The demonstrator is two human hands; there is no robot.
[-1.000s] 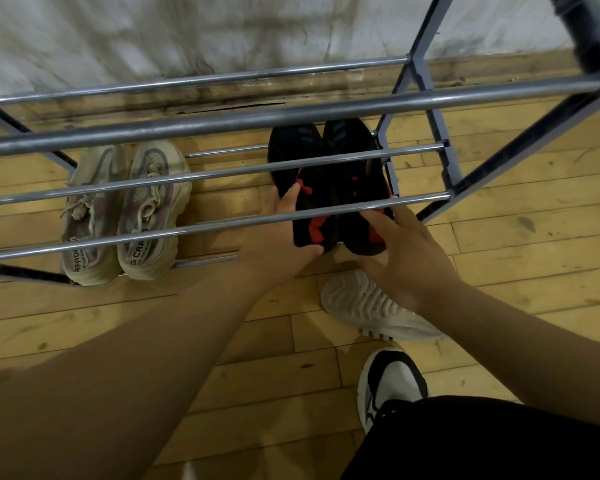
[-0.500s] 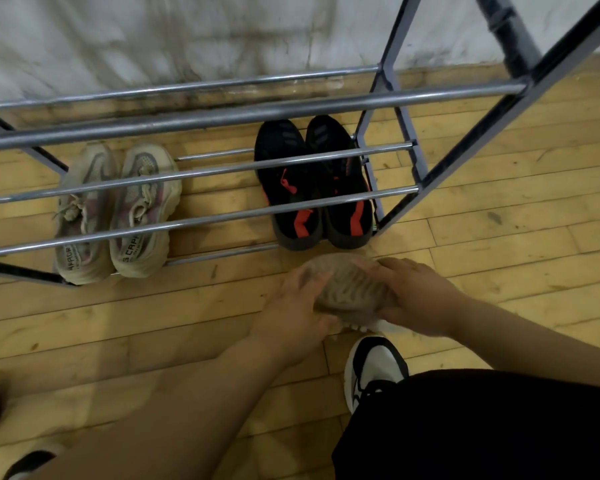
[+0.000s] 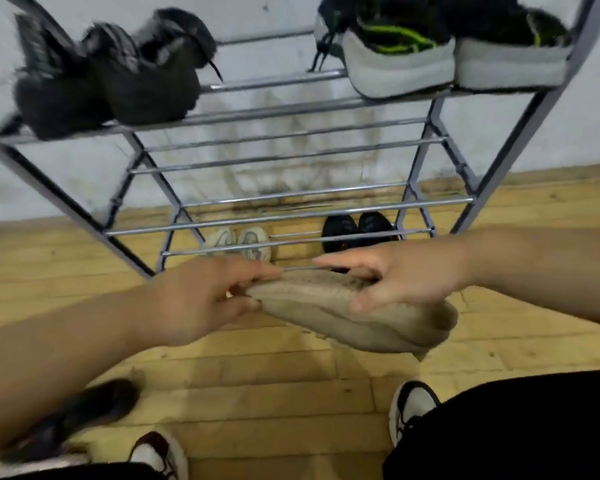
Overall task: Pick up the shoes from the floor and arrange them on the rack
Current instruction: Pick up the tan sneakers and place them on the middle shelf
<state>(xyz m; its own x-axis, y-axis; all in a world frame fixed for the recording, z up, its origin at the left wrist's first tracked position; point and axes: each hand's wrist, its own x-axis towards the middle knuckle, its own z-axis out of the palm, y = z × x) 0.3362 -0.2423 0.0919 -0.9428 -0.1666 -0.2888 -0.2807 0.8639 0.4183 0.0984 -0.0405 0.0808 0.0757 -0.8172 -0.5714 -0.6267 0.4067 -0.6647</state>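
Note:
A beige knit shoe (image 3: 361,320) hangs above the wooden floor in front of the metal rack (image 3: 291,112), lying sideways. My left hand (image 3: 201,299) pinches its left end and my right hand (image 3: 399,275) grips its top with curled fingers. On the rack's lowest bars rest a pale pair (image 3: 238,242) and a black pair with red marks (image 3: 357,230). The upper shelf carries a dark pair (image 3: 118,77) on the left and a black pair with grey soles and green stripes (image 3: 430,50) on the right. The middle shelves are bare.
On the floor at the lower left lies a dark shoe (image 3: 94,410). My own feet in white-and-dark sneakers (image 3: 411,407) stand near the bottom edge. A stained white wall (image 3: 291,161) backs the rack.
Both hands left the black pair, took hold of the beige shoe on the floor and lifted it. The camera tilted up, bringing the upper shelf into view.

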